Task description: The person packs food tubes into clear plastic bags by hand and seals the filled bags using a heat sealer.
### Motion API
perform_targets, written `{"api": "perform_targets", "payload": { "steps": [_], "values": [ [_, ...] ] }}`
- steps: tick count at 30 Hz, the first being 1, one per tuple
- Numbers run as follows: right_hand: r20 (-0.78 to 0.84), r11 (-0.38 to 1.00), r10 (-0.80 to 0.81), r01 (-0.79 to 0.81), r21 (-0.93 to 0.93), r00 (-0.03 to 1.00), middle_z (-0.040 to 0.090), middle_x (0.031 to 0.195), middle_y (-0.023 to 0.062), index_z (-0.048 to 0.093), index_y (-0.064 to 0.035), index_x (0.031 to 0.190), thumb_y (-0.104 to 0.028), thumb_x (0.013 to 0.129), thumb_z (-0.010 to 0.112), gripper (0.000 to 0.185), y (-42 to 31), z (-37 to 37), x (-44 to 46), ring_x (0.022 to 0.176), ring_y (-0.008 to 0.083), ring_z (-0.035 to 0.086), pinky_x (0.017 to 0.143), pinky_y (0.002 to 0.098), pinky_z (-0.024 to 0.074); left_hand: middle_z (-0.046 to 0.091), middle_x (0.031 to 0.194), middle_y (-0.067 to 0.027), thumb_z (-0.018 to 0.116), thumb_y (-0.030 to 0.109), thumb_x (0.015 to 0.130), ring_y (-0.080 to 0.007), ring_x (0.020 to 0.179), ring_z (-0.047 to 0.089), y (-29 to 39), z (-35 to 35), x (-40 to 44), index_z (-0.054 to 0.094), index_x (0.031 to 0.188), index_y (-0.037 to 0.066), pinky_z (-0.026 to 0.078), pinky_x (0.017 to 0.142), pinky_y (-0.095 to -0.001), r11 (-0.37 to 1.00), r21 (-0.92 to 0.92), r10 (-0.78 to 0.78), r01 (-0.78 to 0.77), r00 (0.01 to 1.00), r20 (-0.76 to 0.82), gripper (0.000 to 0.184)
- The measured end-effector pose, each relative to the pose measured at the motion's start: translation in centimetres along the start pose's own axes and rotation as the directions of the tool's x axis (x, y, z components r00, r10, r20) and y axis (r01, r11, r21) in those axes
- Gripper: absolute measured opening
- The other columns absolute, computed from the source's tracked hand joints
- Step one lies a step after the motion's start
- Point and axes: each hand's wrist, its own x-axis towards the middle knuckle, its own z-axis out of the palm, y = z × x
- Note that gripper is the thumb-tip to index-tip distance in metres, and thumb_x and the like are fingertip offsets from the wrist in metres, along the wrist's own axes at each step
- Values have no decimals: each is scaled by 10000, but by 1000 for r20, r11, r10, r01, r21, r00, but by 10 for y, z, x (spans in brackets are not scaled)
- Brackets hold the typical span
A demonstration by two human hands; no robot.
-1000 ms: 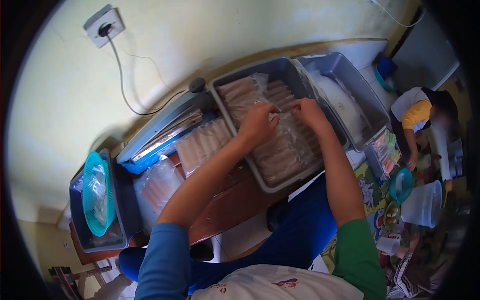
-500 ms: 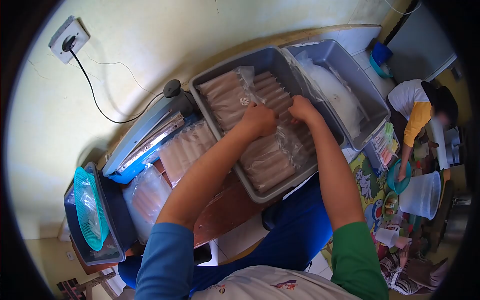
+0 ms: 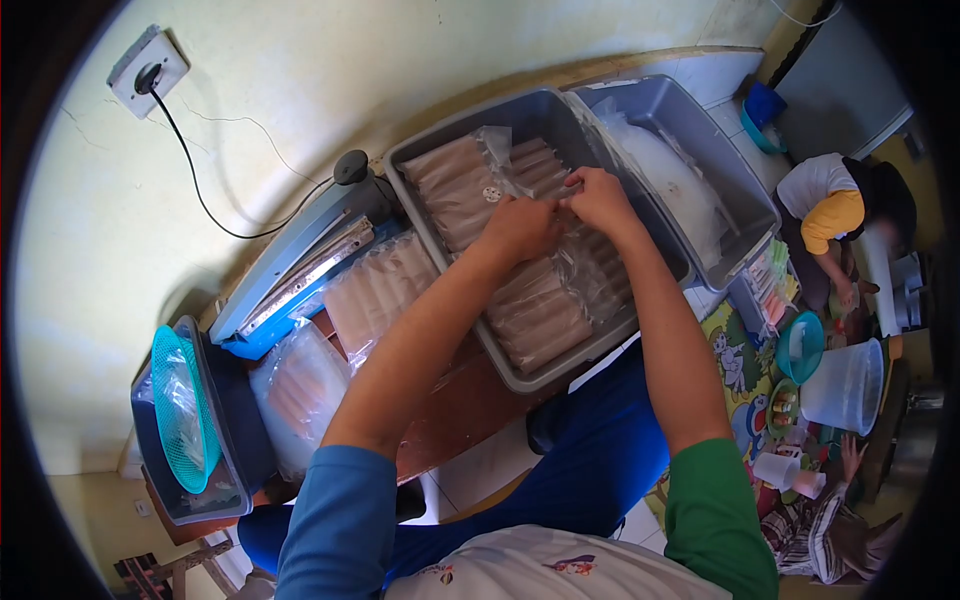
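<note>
My left grip (image 3: 520,230) and right grip (image 3: 602,202) are close together over bags of brown sticks (image 3: 445,190).
Both are curled, but I cannot tell if they pinch anything. The near bag (image 3: 540,325) sits in the grey tub (image 3: 563,122), on my side of both grips, nearer the left one. Its sticks run across the tub's short way.
</note>
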Motion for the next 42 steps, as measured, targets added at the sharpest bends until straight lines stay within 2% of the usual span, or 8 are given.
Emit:
{"api": "perform_targets", "payload": {
  "steps": [6, 9, 17, 22, 25, 31, 40, 42],
  "values": [
    [-236, 978, -176, 198, 70, 956, 672, 878, 185, 702, -20, 913, -136, 701, 714, 243, -25, -6, -17, 871, 330, 661, 769, 397, 519, 679, 951, -224, 635, 333, 877, -429, 940, 622, 3, -7, 0, 631, 1113, 54, 470, 865, -470, 969, -238, -82, 59, 993, -88, 366],
    [-454, 929, -287, 360, 81, 843, 631, 773, 146, 697, -22, 835, -127, 703, 711, 170, -36, -8, -23, 731, 299, 638, 677, 380, 512, 676, 951, -229, 678, 265, 859, -443, 933, 611, 3, -8, -5, 625, 1103, 31, 476, 824, -464, 938, -311, 35, -153, 934, -354, 342],
    [-677, 767, -289, 587, 260, 677, 588, 692, 68, 676, -18, 768, -84, 743, 745, 99, -60, -12, -45, 587, 150, 572, 551, 295, 460, 676, 934, -162, 704, 100, 855, -191, 841, 652, 18, -34, -47, 591, 1139, -6, 507, 731, -353, 828, -560, -188, -32, 925, -331, 324],
    [-242, 624, -167, 293, 725, 956, 619, 687, 38, 657, 14, 808, -119, 837, 740, 160, -85, -19, -77, 531, 77, 578, 444, 247, 438, 649, 997, -121, 705, 27, 847, -174, 890, 648, 16, -50, -96, 550, 1145, -12, 545, 747, -303, 735, -658, -262, -162, 828, -495, 337],
    [-70, 613, -267, 225, 758, 961, 618, 691, 31, 648, 21, 855, -113, 843, 736, 161, -94, -11, -88, 550, 75, 593, 448, 238, 463, 631, 1002, -93, 698, 19, 855, -160, 896, 649, 6, -64, -136, 540, 1116, -19, 555, 747, -282, 693, -717, -328, -79, 850, -411, 308],
    [232, 644, -533, 213, 735, 814, 654, 790, 45, 631, 14, 1007, -46, 839, 718, 199, -119, 21, -116, 680, 109, 645, 603, 242, 536, 661, 915, -92, 707, 55, 861, -122, 774, 643, -13, -72, -225, 567, 1070, -8, 534, 683, -272, 664, -747, -385, -39, 838, -386, 259],
    [330, 690, -702, 486, 537, 631, 673, 878, 68, 648, 19, 1075, -37, 800, 735, 293, -158, 84, -163, 757, 95, 632, 691, 262, 531, 644, 790, -55, 584, 148, 968, -105, 703, 628, -32, -67, -341, 577, 1124, -12, 499, 624, -246, 587, -781, -537, 213, 824, -179, 224],
    [347, 681, -709, 469, 562, 614, 674, 881, 73, 651, 21, 1071, -45, 799, 740, 294, -160, 100, -172, 759, 95, 627, 691, 270, 529, 630, 767, -52, 581, 168, 975, -100, 675, 608, -38, -65, -357, 585, 1112, -11, 500, 621, -249, 424, -893, -557, 151, 821, -126, 225]
  ]
}}
